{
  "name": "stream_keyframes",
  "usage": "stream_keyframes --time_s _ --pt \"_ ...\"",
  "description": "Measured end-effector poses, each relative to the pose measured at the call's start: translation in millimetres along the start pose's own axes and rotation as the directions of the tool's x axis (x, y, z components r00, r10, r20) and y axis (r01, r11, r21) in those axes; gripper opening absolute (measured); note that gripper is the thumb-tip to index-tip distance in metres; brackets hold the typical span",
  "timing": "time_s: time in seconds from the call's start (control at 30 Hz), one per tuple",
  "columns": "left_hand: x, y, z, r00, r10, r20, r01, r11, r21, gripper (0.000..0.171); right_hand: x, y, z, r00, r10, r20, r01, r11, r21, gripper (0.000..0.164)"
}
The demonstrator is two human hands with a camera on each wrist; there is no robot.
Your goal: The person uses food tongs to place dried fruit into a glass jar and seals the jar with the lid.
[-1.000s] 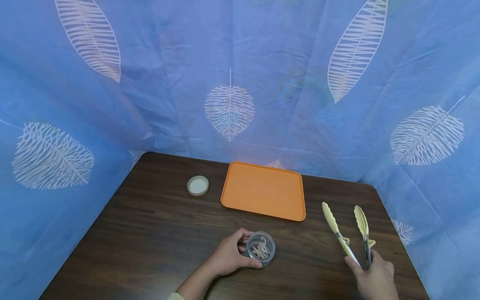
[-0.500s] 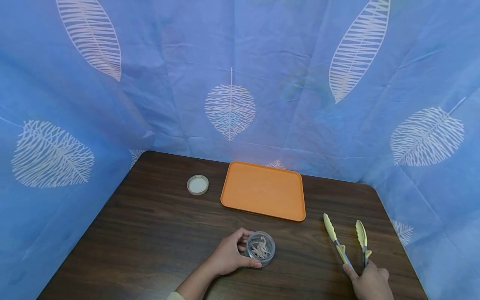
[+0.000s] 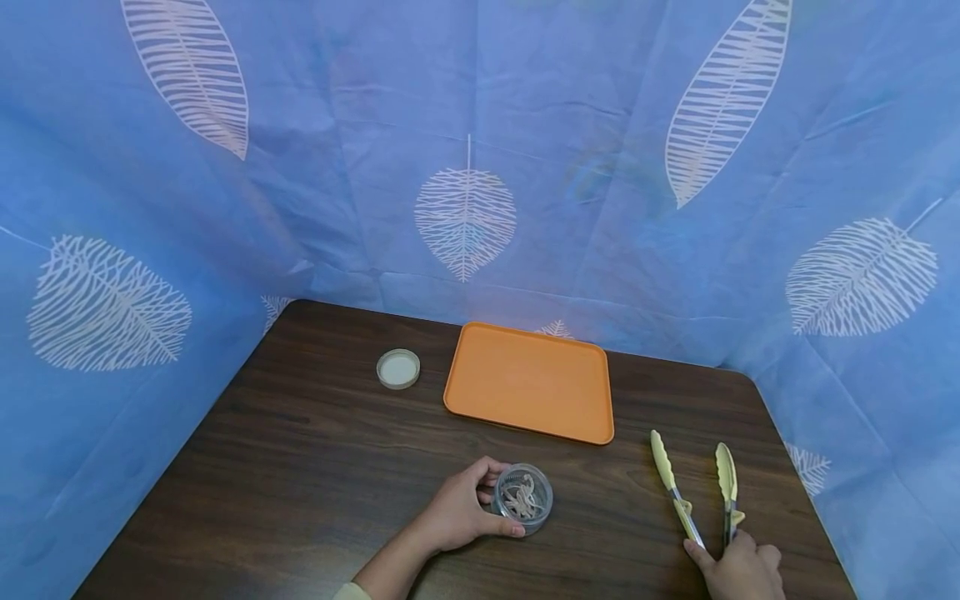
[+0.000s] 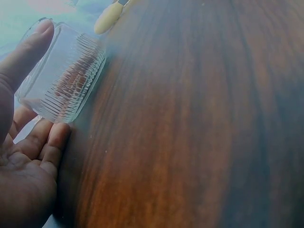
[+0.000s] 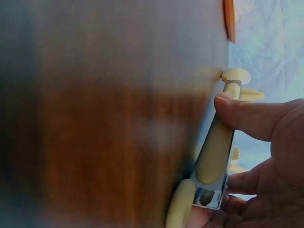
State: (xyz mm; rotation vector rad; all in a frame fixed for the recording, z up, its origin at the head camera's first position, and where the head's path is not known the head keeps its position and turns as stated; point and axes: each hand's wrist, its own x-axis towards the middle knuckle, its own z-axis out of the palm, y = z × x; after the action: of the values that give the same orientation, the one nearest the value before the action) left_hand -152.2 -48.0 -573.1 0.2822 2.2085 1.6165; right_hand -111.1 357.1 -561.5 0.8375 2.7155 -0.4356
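Near the front middle of the table, my left hand grips a small round clear jar, thumb on the near side and fingers on the far side. Pale, twisted, string-like pieces lie inside the uncovered jar. The left wrist view shows the clear wall of the jar, ribbed around its base, between thumb and fingers. At the front right, my right hand holds tongs with scalloped yellow tips, arms spread apart and pointing away from me. In the right wrist view, my thumb presses the yellow handle grip.
An orange rectangular tray lies at the back middle of the dark wooden table. Left of it sits a shallow round lid with a white inside. Blue curtains with white leaf prints enclose the back and sides.
My right hand has drawn the tongs back toward me, mostly in the first half second, with their arms still apart. My left hand and the jar stay in place.
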Motion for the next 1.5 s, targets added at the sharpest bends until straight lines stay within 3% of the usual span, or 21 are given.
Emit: stream_keyframes --time_s 0.53,0.8,0.9,0.97,1.17,1.27,1.5 --pt "0.6 -2.4 1.3 1.000 0.005 0.003 -0.005 1.000 -0.001 0.070 0 2 8 0.997 0.006 -0.072 -0.005 1.000 0.012 0.080" --pt "0.2 -0.6 0.3 1.000 -0.001 0.006 0.001 1.000 -0.003 0.069 -11 -12 2 0.995 0.046 -0.091 -0.045 0.999 0.010 0.128" --pt "0.6 -0.2 -0.7 1.000 0.002 0.009 -0.002 1.000 -0.004 0.069 -19 -24 -3 0.993 0.011 -0.120 -0.009 1.000 0.020 0.125" --pt "0.7 0.0 -1.3 1.000 0.004 0.009 -0.004 1.000 -0.007 0.070 -24 -34 -6 0.991 -0.055 -0.118 0.060 0.998 0.037 0.121" --pt "0.7 -0.1 -1.2 1.000 0.004 0.005 -0.004 1.000 -0.006 0.070 -38 -65 -10 0.955 -0.295 0.017 0.291 0.949 0.121 0.123" --pt "0.9 -0.8 -0.1 1.000 0.001 0.005 -0.001 1.000 -0.002 0.070 -45 -77 -7 0.949 -0.316 0.016 0.310 0.938 0.155 0.125" --pt "1.8 -1.3 0.9 1.000 0.003 -0.003 -0.003 1.000 0.007 0.071 -57 -97 -3 0.948 -0.303 -0.094 0.315 0.936 0.155 0.121"
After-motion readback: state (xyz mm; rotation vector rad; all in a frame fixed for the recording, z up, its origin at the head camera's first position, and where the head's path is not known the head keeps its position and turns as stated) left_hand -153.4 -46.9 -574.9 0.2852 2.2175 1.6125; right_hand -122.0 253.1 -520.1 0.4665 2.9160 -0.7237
